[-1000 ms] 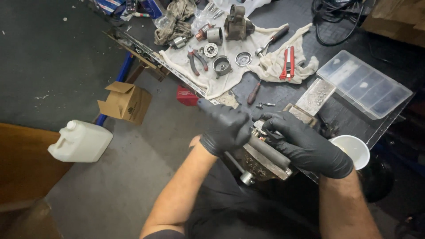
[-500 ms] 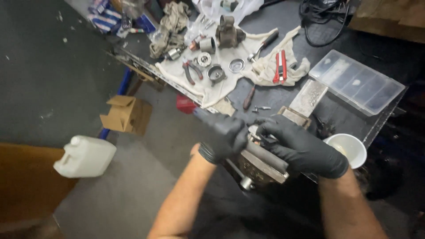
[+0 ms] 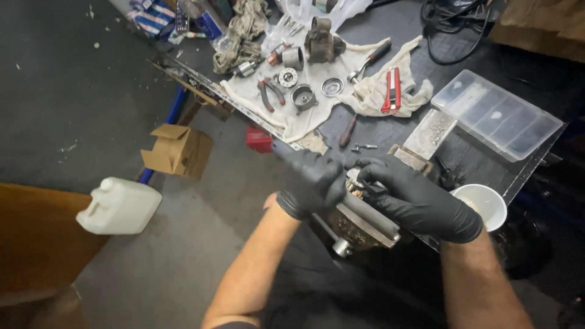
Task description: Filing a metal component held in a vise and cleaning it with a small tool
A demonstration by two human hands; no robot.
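Both my hands wear black gloves and meet over a bench vise (image 3: 359, 225) at the near edge of a dark workbench (image 3: 463, 73). My left hand (image 3: 312, 183) is blurred and closed around a dark slim tool whose tip points up-left. My right hand (image 3: 420, 198) curls over a small metal part (image 3: 355, 183) clamped in the vise jaws, fingertips pressing on it. What exactly the part is stays hidden under my fingers.
A white cloth (image 3: 317, 109) holds several metal parts, pliers (image 3: 268, 94) and a red-handled tool (image 3: 390, 82). A clear compartment box (image 3: 496, 116), a white cup (image 3: 484, 204) and black cables (image 3: 451, 24) are on the bench. A cardboard box (image 3: 177, 149) and white jug (image 3: 119, 207) sit on the floor.
The view has shifted a little. My left hand has moved slightly at the vise and is blurred; my right hand stays on the clamped part.
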